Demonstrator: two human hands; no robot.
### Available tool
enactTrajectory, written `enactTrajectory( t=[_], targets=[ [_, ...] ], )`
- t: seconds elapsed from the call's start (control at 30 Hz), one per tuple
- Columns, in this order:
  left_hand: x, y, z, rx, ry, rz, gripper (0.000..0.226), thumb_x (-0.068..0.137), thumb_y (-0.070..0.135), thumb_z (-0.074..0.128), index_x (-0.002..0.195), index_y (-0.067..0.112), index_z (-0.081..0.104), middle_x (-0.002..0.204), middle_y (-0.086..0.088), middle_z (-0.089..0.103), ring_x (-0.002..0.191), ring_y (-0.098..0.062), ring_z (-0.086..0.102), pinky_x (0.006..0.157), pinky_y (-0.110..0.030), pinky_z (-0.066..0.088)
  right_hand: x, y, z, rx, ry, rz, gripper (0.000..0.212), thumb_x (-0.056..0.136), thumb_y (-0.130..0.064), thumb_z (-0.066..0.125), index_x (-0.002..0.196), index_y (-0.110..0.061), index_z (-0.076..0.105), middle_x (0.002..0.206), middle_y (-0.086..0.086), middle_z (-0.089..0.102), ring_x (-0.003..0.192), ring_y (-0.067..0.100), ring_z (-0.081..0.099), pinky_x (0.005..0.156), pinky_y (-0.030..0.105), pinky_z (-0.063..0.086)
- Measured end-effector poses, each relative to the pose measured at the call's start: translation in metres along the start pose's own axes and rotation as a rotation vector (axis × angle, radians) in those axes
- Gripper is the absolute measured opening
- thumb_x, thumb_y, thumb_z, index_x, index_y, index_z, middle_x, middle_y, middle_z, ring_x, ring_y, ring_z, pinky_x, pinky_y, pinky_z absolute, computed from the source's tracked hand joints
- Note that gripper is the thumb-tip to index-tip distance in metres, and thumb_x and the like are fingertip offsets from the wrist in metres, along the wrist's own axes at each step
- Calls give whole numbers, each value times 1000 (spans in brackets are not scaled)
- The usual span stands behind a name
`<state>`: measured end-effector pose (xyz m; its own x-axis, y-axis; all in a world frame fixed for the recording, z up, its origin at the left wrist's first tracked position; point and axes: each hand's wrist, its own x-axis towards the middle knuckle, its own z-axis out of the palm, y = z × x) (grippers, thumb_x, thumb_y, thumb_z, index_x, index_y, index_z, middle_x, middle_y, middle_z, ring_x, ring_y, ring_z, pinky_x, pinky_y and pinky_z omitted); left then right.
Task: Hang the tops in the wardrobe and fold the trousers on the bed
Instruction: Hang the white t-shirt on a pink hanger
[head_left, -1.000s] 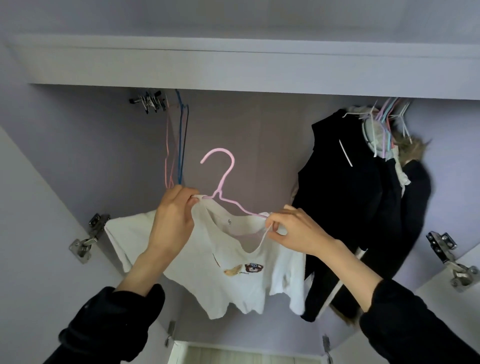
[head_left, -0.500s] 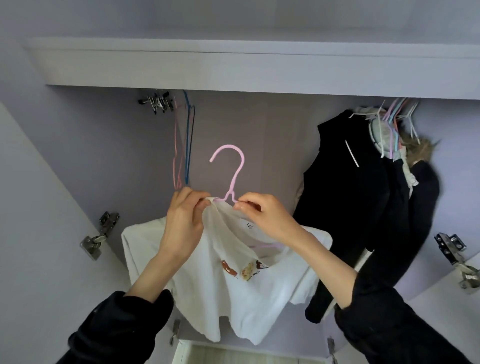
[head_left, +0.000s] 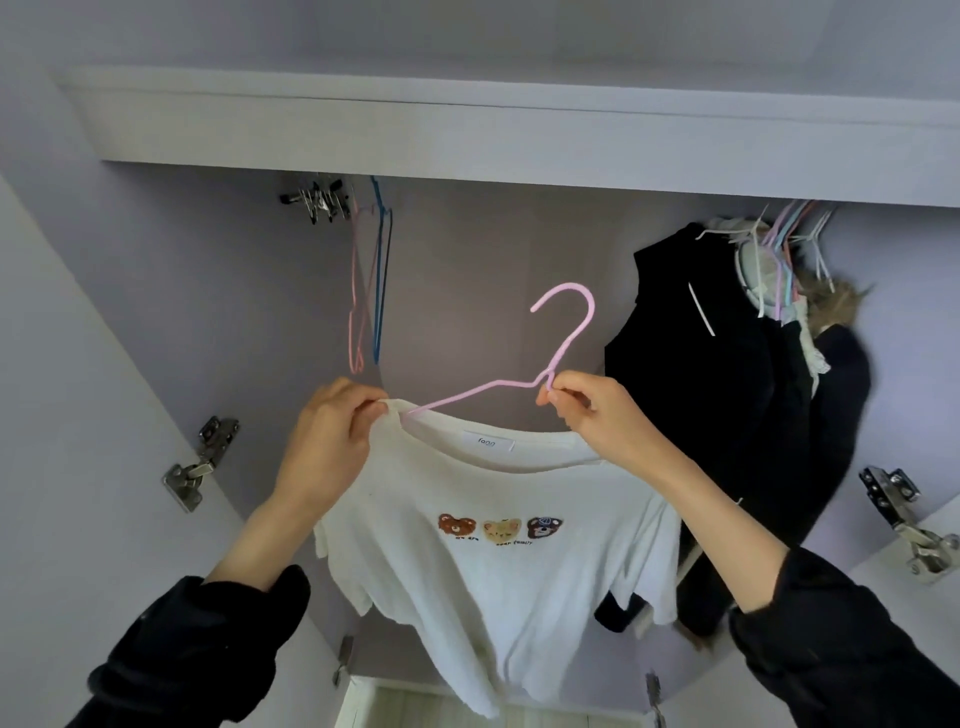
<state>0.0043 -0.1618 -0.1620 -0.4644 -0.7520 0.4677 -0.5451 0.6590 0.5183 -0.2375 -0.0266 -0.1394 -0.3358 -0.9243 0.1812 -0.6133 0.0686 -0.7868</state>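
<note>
A white T-shirt (head_left: 498, 561) is held up inside the open wardrobe (head_left: 467, 140), threaded on a pink hanger (head_left: 563, 338). The hanger's neck, just below its hook, is pinched between the curled thumb and fingers of the right hand (head_left: 597, 415). The shirt's shoulder, at the collar edge where the hanger's arm enters the neck opening, is pinched by the left hand (head_left: 327, 441) — fingers curled round the fabric. Between the two grips the hanger's left arm is seen bare, slanting down from the right hand's pinch to the left one; its other arm is hidden behind the right hand and the cloth. The hook rises above the right grip, clear of any rail, its opening turned toward the left-hand side.

Below both grips the shirt hangs loose, front toward the camera, a neck label showing inside the collar and three small bear heads printed across the chest.

Above the left grip, empty pink and blue hangers (head_left: 371, 286) and a cluster of metal clips (head_left: 317, 197) hang under the wardrobe's top shelf. Beyond the right grip — further to the right — dark garments (head_left: 727, 389) hang on a bunch of pale hangers (head_left: 784, 249). Both forearms are covered by dark sleeves (head_left: 197, 660), pushed back from the wrists.
</note>
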Motion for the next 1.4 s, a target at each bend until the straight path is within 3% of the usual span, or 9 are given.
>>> enactTrajectory(
  t=[0.13,0.33,0.47,0.57,0.7,0.83,1.03,1.23,1.4],
  targets=[
    [-3,9,4,28,-92,107,12,89,4,60,95,4,70,84,-4,60,81,-28,59,73,-38,45,-3,-6,-3,124,39,33,21,97,-9,46,92,-9,66,64,-7,46,59,5,44,59,10,39],
    [-7,8,10,69,-168,124,17,93,5,54,102,2,68,91,-10,62,85,-32,59,69,-32,39,-4,-12,-3,117,11,1,20,95,-6,49,93,-8,69,59,-12,51,53,5,44,57,11,38],
    [-9,17,13,0,-206,156,28,92,11,58,119,10,63,105,-4,64,93,-23,61,80,-36,49,-5,-16,4,134,-33,-7,19,95,-8,52,96,-10,71,69,-4,50,49,7,44,57,15,40],
    [-7,27,22,-92,-161,107,14,92,7,57,100,4,67,89,-2,61,78,-23,61,69,-28,45,-6,-18,3,304,-112,96,22,95,-12,52,85,-16,71,66,-3,54,47,10,39,50,18,34],
    [-5,32,32,-133,-110,50,15,93,2,52,91,1,67,85,-2,55,71,-19,53,62,-15,33,-9,-12,-12,644,-418,305,18,94,-14,52,97,-10,70,69,-1,54,51,10,41,47,17,33],
    [-1,45,42,-164,-128,88,15,93,3,53,92,2,67,86,1,54,68,-15,52,64,-6,37,-16,-1,-18,745,-418,411,19,93,-17,52,95,-7,68,60,-4,50,43,7,34,38,15,26],
    [2,70,52,-37,-332,215,31,97,10,48,125,9,59,123,-8,59,110,-25,57,93,-33,44,-33,23,-28,827,-197,518,18,92,-11,56,85,-7,72,61,-3,54,43,4,36,40,13,28],
    [32,126,34,145,74,562,48,78,-15,55,124,1,56,131,-23,50,126,-43,42,101,-57,40,-27,41,-52,1032,-73,585,24,92,-2,49,101,-13,68,70,0,58,65,13,60,68,27,50],
    [70,171,25,438,278,699,84,73,-10,57,146,13,23,152,-25,19,140,-48,7,108,-65,4,-12,47,-74,1181,-48,457,37,93,6,40,102,-15,69,101,-5,71,76,14,68,52,20,45]
  ],
)
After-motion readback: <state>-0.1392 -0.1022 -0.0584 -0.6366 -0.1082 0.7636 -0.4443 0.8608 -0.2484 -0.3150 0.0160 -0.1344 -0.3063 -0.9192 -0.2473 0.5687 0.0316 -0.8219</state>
